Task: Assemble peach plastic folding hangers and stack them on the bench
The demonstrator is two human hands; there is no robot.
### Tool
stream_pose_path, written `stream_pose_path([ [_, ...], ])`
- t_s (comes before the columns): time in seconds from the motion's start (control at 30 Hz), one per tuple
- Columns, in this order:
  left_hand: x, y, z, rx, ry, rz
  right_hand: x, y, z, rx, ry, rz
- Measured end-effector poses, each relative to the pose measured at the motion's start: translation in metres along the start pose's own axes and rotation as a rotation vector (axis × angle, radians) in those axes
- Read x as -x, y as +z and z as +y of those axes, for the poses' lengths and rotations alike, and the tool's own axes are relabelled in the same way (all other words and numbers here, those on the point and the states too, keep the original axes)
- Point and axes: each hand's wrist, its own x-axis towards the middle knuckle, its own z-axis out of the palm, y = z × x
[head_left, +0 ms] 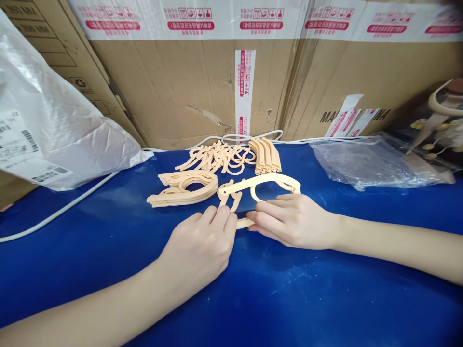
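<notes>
Both hands are on a beige plastic folding hanger (265, 181) in the middle of the blue table (275, 299). My left hand (204, 238), fingers curled, grips its near left part, close to the hook piece. At its right end my right hand (296, 219) is closed, with the fingertips on the near bar. The fingers hide much of the near arm and the joint. Just left of the hanger lies a small stack of similar folded hangers (184, 190). Behind are a loose pile of beige hooks (217, 156) and a neat stack of curved hanger arms (265, 156).
Large cardboard boxes (173, 86) stand along the back edge. A silvery plastic mailer bag (54, 111) leans at the left, with a white cable (72, 205) running from under it. Clear plastic bags (376, 161) lie at the right.
</notes>
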Motion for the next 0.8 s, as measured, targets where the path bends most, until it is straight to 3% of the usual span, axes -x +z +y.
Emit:
stream_pose_path([
  [0.23,-0.001,0.001,0.002,-0.026,-0.017,0.010,0.003,0.001,0.002,-0.084,0.144,0.136],
  [0.5,-0.004,0.004,0.001,0.030,-0.066,0.050,0.005,0.006,0.006,-0.244,0.198,0.108],
  [0.63,-0.004,0.009,-0.001,0.178,-0.056,0.048,0.006,0.004,0.007,-0.261,0.148,0.062],
  [0.8,-0.003,0.013,-0.005,0.341,-0.096,-0.077,0.004,0.002,0.006,-0.193,0.061,0.044],
])
